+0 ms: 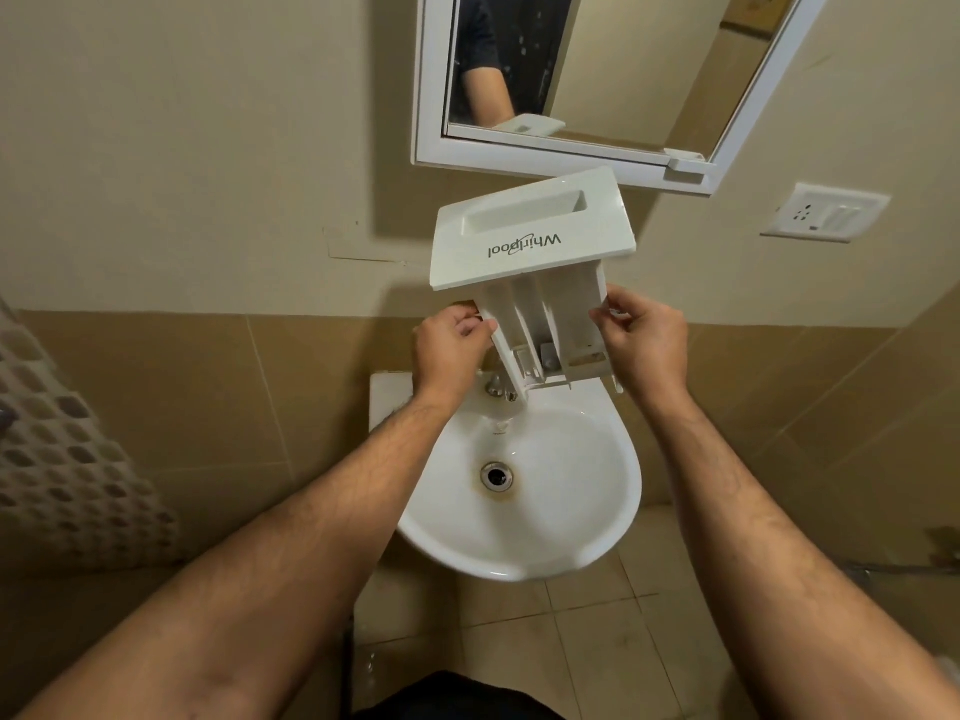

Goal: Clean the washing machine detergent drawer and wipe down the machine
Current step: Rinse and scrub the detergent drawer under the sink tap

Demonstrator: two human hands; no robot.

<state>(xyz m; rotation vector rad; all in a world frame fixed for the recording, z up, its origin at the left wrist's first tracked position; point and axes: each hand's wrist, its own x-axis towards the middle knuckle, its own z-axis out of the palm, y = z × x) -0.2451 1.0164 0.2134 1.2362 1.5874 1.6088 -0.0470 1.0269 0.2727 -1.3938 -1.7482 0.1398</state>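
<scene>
A: Where is the detergent drawer (pixel 535 262) relative to the basin (pixel 524 491)?

B: Directly above the basin's rear rim, lifted clear of it. The drawer stands on end: front panel uppermost and tilted toward the viewer, the "Whirlpool" lettering reading upside down, the compartment body pointing down toward the tap (pixel 500 387).

A: Pose of the hands?

B: Both forearms reach forward over the basin, bare to the frame edge. The left hand (pixel 451 350) is above the basin's rear left corner, back of the hand up, fingers curled round the drawer's left side wall. The right hand (pixel 644 340) is above the basin's rear right, fingers and thumb pinching the drawer's right side wall. Both hands grasp the drawer; neither is released.

A: What cannot be made out?

B: The fingertips of both hands, which fold behind the drawer walls. The tap, largely covered by the drawer's lower end and the left wrist. The drawer's inner compartments show only as ribs and small fittings at the lower end; any residue there is not readable.

A: Beyond the basin?

B: Above it on the wall, a white-framed mirror (pixel 431 85) cut off by the top edge; it reflects an arm and the drawer's far side. To the upper right of the basin, a wall socket plate (pixel 826 213). The basin's drain (pixel 497 476) has a brownish ring around it. Below the basin, tiled floor (pixel 597 641).
</scene>
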